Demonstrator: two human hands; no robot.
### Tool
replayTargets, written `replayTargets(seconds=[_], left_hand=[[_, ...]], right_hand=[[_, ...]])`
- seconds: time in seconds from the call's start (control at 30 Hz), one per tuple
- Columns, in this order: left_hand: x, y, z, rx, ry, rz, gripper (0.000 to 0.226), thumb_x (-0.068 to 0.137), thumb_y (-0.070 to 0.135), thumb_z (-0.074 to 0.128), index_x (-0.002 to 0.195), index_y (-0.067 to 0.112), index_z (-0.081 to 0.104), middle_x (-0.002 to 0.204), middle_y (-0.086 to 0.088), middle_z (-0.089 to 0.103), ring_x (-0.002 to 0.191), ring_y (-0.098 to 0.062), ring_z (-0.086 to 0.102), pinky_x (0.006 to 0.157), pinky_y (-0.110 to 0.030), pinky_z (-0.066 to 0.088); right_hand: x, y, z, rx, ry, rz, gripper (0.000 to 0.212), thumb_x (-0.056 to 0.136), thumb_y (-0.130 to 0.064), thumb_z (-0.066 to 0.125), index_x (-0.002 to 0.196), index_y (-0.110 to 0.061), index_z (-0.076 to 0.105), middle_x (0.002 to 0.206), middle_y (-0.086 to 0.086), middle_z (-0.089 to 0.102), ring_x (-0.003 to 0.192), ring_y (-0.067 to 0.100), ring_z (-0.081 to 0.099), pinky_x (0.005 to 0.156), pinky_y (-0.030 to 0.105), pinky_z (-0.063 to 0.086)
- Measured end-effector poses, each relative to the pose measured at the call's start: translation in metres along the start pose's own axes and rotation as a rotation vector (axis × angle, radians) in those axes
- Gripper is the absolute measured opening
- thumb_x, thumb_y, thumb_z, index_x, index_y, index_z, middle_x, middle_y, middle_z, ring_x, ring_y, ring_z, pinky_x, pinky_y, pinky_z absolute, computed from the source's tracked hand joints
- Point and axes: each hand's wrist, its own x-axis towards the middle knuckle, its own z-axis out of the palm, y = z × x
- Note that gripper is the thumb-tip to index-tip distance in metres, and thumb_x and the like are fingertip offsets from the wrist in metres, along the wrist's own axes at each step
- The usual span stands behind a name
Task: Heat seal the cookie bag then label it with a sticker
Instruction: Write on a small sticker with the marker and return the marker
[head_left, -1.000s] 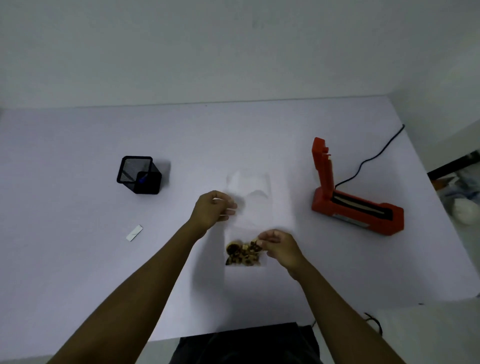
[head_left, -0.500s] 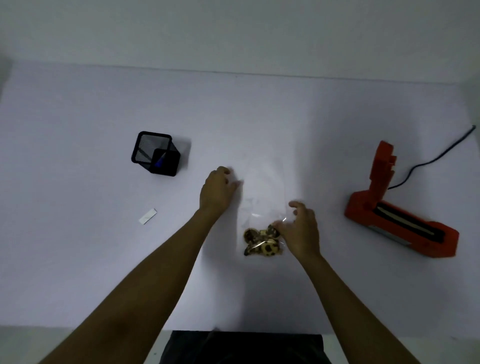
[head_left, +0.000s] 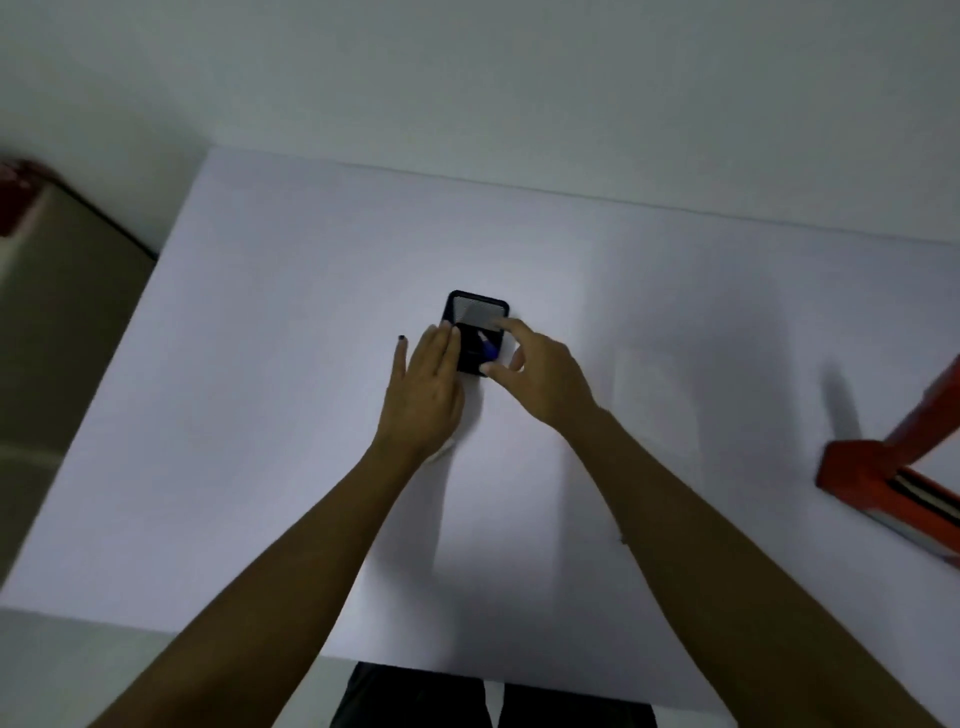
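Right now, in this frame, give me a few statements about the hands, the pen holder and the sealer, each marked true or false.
1. Both hands are at the black mesh pen holder. True.
2. The left hand lies flat with its fingers straight, against the holder's left side. True.
3. The right hand grips the cookie bag. False: its fingers are spread at the holder's right side, and no cookies show in this frame.
4. The sealer is blue and sits left of the holder. False: it is orange-red, at the right edge of the view.
5. A blue pen is in the holder. True.
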Motion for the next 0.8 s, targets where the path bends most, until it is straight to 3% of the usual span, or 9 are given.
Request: replayTargets(seconds=[0.1, 0.23, 0.37, 0.5, 0.6, 0.67, 0.73, 0.8], left_hand=[[-0.002, -0.012, 0.0, -0.054, -0.11, 0.067, 0.061, 0.093, 0.011, 0.047, 0.149, 0.001, 0.024, 0.158, -0.016, 0.022, 0.146, -0.03, 0.026, 0.118, -0.048, 0.02], [-0.001, -0.016, -0.007, -0.135, -0.189, 0.087, 0.065, 0.097, 0.014, 0.042, 0.152, 0.003, 0.011, 0.162, -0.013, 0.008, 0.149, -0.028, 0.014, 0.12, -0.043, 0.021], [0.004, -0.018, -0.03, -0.173, -0.189, 0.044, 0.064, 0.1, 0.016, 0.039, 0.153, 0.007, 0.004, 0.162, -0.011, 0.004, 0.15, -0.029, 0.004, 0.123, -0.046, 0.01], [0.012, -0.027, -0.067, -0.282, -0.075, 0.053, 0.056, 0.102, 0.023, 0.039, 0.152, 0.012, 0.018, 0.16, -0.009, 0.021, 0.148, -0.027, 0.019, 0.121, -0.048, 0.013], [0.021, -0.034, -0.1, -0.373, 0.041, 0.108, 0.044, 0.099, 0.024, 0.049, 0.142, 0.015, 0.044, 0.144, -0.005, 0.05, 0.132, -0.022, 0.046, 0.115, -0.046, 0.027], [0.025, -0.036, -0.119, -0.416, 0.103, 0.154, 0.029, 0.097, 0.021, 0.054, 0.124, 0.014, 0.062, 0.119, -0.005, 0.067, 0.108, -0.023, 0.062, 0.099, -0.033, 0.042], [0.026, -0.037, -0.137, -0.459, 0.108, 0.166, 0.02, 0.097, 0.019, 0.054, 0.111, 0.013, 0.068, 0.102, -0.004, 0.069, 0.093, -0.02, 0.062, 0.082, -0.024, 0.042], [0.024, -0.038, -0.149, -0.477, 0.11, 0.19, 0.019, 0.097, 0.019, 0.054, 0.108, 0.013, 0.068, 0.097, -0.004, 0.067, 0.09, -0.018, 0.059, 0.08, -0.025, 0.042]], right_hand=[[0.005, -0.006, 0.021, -0.114, 0.039, 0.012, 0.046, 0.089, -0.028, 0.064, 0.132, -0.017, 0.054, 0.105, 0.01, 0.07, 0.092, 0.028, 0.065, 0.079, 0.037, 0.054], [0.007, -0.016, 0.032, -0.141, 0.191, 0.047, 0.031, 0.094, -0.02, 0.058, 0.123, -0.011, 0.063, 0.109, 0.014, 0.07, 0.096, 0.03, 0.065, 0.081, 0.036, 0.052], [0.001, -0.032, 0.018, -0.071, 0.299, 0.04, 0.022, 0.095, -0.016, 0.058, 0.112, -0.006, 0.067, 0.103, 0.013, 0.07, 0.091, 0.026, 0.065, 0.078, 0.029, 0.05], [-0.016, -0.059, -0.015, 0.151, 0.427, 0.079, 0.015, 0.092, -0.02, 0.062, 0.103, -0.014, 0.07, 0.092, 0.0, 0.071, 0.075, 0.013, 0.062, 0.068, 0.01, 0.044], [-0.028, -0.084, -0.041, 0.514, 0.414, 0.22, 0.013, 0.092, -0.022, 0.062, 0.1, -0.016, 0.071, 0.08, -0.001, 0.07, 0.063, 0.01, 0.058, 0.061, 0.022, 0.048], [-0.035, -0.099, -0.052, 0.748, 0.402, 0.278, 0.015, 0.092, -0.021, 0.063, 0.1, -0.011, 0.071, 0.076, 0.001, 0.067, 0.057, 0.01, 0.049, 0.059, 0.022, 0.045], [-0.037, -0.112, -0.056, 0.938, 0.406, 0.336, 0.017, 0.091, -0.02, 0.064, 0.101, -0.009, 0.071, 0.077, 0.004, 0.065, 0.057, 0.012, 0.046, 0.06, 0.023, 0.044], [-0.039, -0.123, -0.057, 1.069, 0.418, 0.372, 0.016, 0.091, -0.021, 0.065, 0.1, -0.009, 0.07, 0.078, 0.005, 0.065, 0.056, 0.012, 0.046, 0.061, 0.023, 0.044]])
